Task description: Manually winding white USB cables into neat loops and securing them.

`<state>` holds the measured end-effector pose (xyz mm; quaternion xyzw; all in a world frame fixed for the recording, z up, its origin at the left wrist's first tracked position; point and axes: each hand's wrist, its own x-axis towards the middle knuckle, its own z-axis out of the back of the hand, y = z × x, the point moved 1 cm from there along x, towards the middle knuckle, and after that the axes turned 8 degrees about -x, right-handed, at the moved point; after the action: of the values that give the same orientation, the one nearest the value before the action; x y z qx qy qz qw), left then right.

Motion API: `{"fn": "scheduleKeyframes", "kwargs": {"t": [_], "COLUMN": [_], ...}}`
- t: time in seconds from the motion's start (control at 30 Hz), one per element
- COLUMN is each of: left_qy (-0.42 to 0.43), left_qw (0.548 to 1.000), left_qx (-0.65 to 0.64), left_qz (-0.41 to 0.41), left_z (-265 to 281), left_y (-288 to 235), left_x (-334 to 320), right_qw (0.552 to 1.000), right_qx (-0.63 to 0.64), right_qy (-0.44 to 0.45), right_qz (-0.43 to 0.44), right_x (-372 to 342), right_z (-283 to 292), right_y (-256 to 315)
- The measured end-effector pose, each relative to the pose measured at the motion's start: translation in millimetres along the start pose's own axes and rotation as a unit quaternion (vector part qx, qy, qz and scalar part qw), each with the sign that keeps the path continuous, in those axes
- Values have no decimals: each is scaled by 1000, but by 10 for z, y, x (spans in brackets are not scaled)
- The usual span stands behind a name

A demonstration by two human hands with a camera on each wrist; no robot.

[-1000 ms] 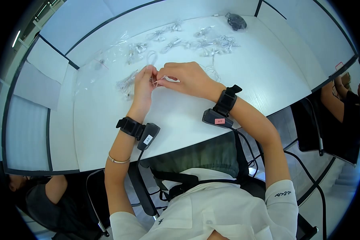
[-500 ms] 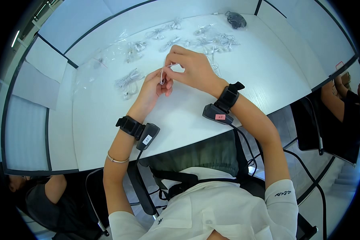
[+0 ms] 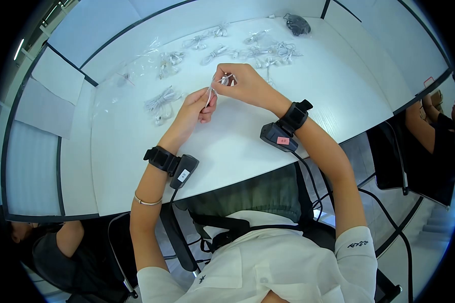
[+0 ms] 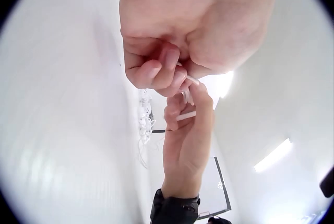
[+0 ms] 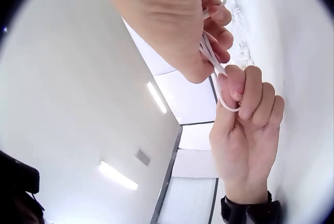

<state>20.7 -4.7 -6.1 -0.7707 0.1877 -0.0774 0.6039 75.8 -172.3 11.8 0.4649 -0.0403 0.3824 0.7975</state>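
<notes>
A thin white cable (image 5: pixel 210 56) runs folded in several strands between my two hands, held over the white table (image 3: pixel 227 146). My left hand (image 3: pixel 197 105) pinches one end of the folded strands, its other fingers curled in. A small loop of the cable bends round the left fingertips in the right wrist view. To the right and slightly farther off, my right hand (image 3: pixel 247 86) grips the strands between thumb and fingers. Part of the cable lies hidden inside both hands.
Just left of the hands lies a bundle of white cables (image 3: pixel 162 99). Several more coiled white cables (image 3: pixel 263 53) spread across the back. A dark bagged item (image 3: pixel 297 24) sits at the back right, and clear plastic bags (image 3: pixel 119 83) lie at the left. Partition panels (image 3: pixel 40 141) border the table.
Both hands have shifted right from a second ago, and the left has turned so its fingers show. The cable strands now stretch between them, and the right hand has dipped slightly since half a second ago.
</notes>
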Motion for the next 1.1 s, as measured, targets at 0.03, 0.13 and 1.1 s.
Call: {"fn": "scheduleKeyframes", "kwargs": {"t": [0.03, 0.13, 1.1], "left_qy": [-1, 2, 2], "left_qw": [1000, 1000, 994], "left_qx": [-7, -21, -104], "left_qz": [1, -3, 30], "left_z": [-14, -49, -34], "left_y": [-5, -15, 5], "left_x": [-4, -12, 10], "right_qw": [1000, 996, 998], "right_qx": [11, 88, 22], "right_qy": [3, 8, 6], "right_qz": [11, 22, 62], "right_x": [1, 6, -11], "right_z": [-15, -85, -67], "right_y": [-14, -63, 29]}}
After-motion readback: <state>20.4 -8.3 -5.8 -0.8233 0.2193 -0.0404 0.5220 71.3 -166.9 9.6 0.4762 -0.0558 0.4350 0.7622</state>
